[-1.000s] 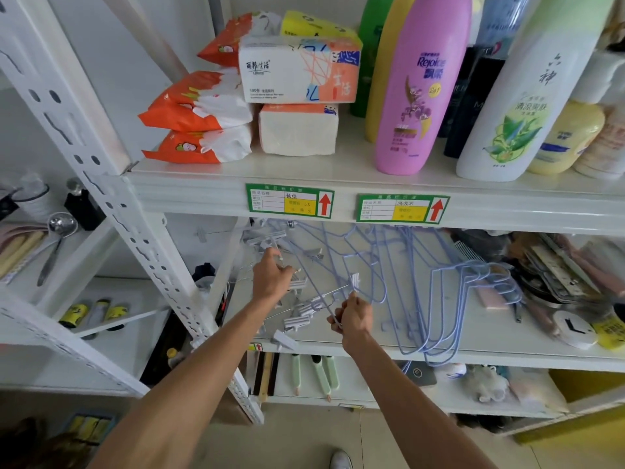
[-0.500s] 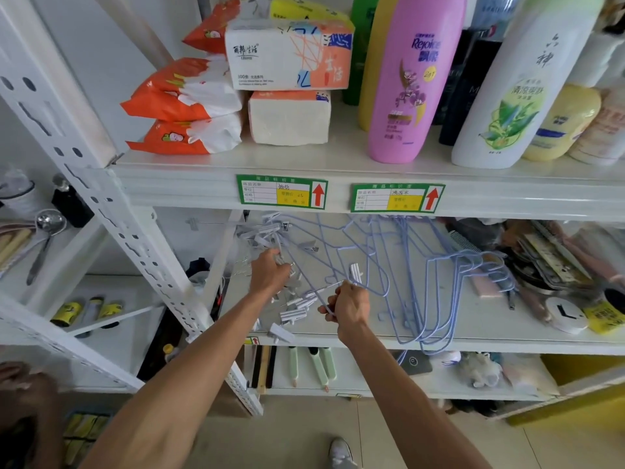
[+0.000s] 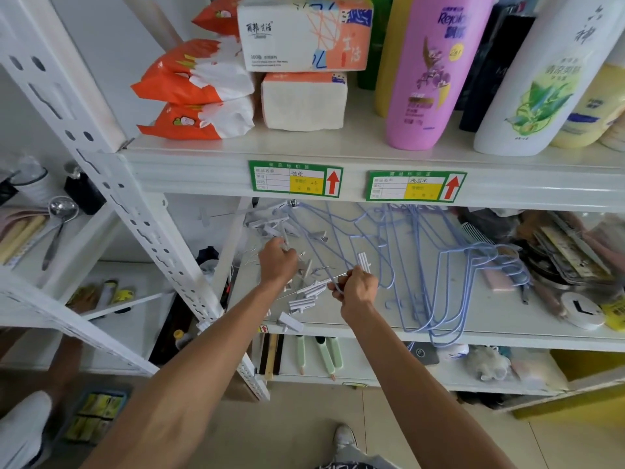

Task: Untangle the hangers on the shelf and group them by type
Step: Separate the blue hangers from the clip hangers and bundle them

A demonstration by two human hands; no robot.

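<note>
Several light blue wire hangers (image 3: 449, 275) lie overlapping on the white middle shelf (image 3: 507, 316), their hooks bunched at the right. A tangle of grey clip hangers (image 3: 304, 292) with white clips lies at the shelf's left. My left hand (image 3: 277, 262) grips part of a grey clip hanger in that tangle. My right hand (image 3: 355, 289) pinches a thin wire rod with a white clip sticking up just above the fingers. A blue wire crosses under my right hand.
The upper shelf (image 3: 304, 147) carries tissue packs (image 3: 304, 32) and tall bottles, one pink (image 3: 433, 69). Combs and small goods clutter the middle shelf's right end (image 3: 568, 255). A slanted white upright (image 3: 135, 211) stands left. A ladle (image 3: 57, 225) lies on the neighbouring shelf. Another person's shoe (image 3: 20, 431) shows at the bottom left.
Both hands keep their hold on the tangled hangers and have shifted only slightly. The view has tilted a little, so the shelves sit higher in the frame.
</note>
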